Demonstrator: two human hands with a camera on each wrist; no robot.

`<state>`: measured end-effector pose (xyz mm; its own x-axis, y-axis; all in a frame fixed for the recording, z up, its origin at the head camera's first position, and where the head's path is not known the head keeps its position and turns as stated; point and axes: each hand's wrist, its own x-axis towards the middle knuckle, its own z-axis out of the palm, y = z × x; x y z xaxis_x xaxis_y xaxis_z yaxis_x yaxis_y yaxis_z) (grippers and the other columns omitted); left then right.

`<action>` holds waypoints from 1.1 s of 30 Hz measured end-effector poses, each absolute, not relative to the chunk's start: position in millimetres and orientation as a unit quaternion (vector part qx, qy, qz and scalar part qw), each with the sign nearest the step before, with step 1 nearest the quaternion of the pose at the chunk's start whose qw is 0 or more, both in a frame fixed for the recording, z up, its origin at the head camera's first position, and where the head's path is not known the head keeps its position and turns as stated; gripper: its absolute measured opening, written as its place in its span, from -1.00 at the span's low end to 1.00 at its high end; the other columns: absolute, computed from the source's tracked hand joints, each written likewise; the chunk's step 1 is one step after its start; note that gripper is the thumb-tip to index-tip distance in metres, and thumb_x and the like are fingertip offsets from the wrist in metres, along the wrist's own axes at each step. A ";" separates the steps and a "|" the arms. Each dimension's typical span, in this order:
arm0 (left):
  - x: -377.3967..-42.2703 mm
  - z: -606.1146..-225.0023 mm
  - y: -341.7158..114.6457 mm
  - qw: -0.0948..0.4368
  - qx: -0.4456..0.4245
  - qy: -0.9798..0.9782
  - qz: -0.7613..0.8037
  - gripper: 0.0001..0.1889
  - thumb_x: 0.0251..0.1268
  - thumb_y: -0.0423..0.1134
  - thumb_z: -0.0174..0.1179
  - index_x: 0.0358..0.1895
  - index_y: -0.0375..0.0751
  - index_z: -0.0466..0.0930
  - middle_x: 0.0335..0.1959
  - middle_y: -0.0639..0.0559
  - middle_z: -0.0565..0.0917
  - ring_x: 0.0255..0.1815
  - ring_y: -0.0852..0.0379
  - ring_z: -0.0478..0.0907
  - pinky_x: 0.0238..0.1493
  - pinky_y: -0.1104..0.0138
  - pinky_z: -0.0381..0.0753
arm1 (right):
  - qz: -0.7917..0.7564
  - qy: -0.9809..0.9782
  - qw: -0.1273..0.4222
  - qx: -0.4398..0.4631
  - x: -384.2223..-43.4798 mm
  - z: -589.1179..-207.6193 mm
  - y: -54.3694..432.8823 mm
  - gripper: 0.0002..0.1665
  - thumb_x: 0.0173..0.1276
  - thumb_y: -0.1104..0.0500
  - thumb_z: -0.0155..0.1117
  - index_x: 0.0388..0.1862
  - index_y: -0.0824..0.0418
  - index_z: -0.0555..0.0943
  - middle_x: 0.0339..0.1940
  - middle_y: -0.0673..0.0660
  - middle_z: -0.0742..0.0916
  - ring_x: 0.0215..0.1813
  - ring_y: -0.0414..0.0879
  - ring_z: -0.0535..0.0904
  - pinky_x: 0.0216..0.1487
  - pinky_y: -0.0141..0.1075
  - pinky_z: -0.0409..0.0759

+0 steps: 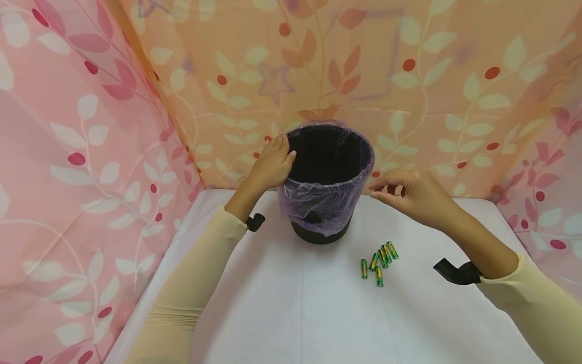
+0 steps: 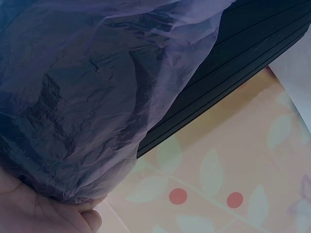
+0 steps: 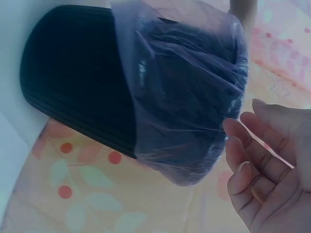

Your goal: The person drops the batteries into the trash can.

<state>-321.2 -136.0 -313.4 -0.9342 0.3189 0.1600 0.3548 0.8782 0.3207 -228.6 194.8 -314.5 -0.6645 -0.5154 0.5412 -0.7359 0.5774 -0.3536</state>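
Observation:
A black trash bin [image 1: 320, 237], lined with a thin purple plastic bag [image 1: 318, 205] folded over its rim, stands upright near the back of the table. My left hand [image 1: 272, 164] holds the bin's rim and bag at the left side, its thumb at the opening. The left wrist view shows part of this hand [image 2: 43, 208] against the bag's edge. To the right of the bin, my right hand [image 1: 416, 197] hovers with loosely bent fingers and nothing in them. In the right wrist view its fingertips appear close to the bag-covered rim.
Several green and yellow batteries [image 1: 383, 255] lie loose on the white tablecloth [image 1: 291, 303], in front of and to the right of the bin. Patterned orange cloth [image 1: 432, 101] hangs close behind the bin. Pink patterned cloth [image 1: 91, 151] borders the left side.

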 end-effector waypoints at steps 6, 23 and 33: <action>-319.7 -317.5 -137.7 0.046 -0.173 -0.968 -0.177 -0.32 0.69 -0.01 -0.34 0.60 -0.44 -0.12 0.65 -0.28 -0.10 0.67 -0.12 -0.25 0.62 0.14 -0.38 | 0.285 -0.873 0.178 0.355 -220.0 -342.2 203.1 -0.82 0.21 0.26 0.54 -0.23 0.02 0.81 -0.35 -0.21 0.78 -0.37 -0.33 0.57 -0.44 -0.41 0.52; -319.5 -316.8 -135.9 0.057 -0.175 -0.966 -0.182 -0.32 0.68 -0.01 -0.33 0.60 -0.44 -0.10 0.65 -0.29 -0.07 0.67 -0.13 -0.23 0.63 0.12 -0.34 | 0.241 -0.933 0.049 0.261 -215.0 -417.5 240.5 -0.83 0.28 0.18 0.49 -0.14 0.07 0.81 -0.28 -0.16 0.78 -0.30 -0.24 0.59 -0.37 -0.34 0.52; -320.1 -314.2 -135.7 0.061 -0.176 -0.965 -0.185 -0.32 0.68 0.00 -0.35 0.60 -0.43 -0.09 0.65 -0.26 -0.08 0.67 -0.12 -0.23 0.62 0.15 -0.38 | 0.213 -0.948 -0.022 0.237 -224.7 -451.2 260.3 -0.69 0.24 0.19 0.52 -0.04 0.20 0.76 -0.36 -0.11 0.72 -0.34 -0.21 0.53 -0.42 -0.35 0.52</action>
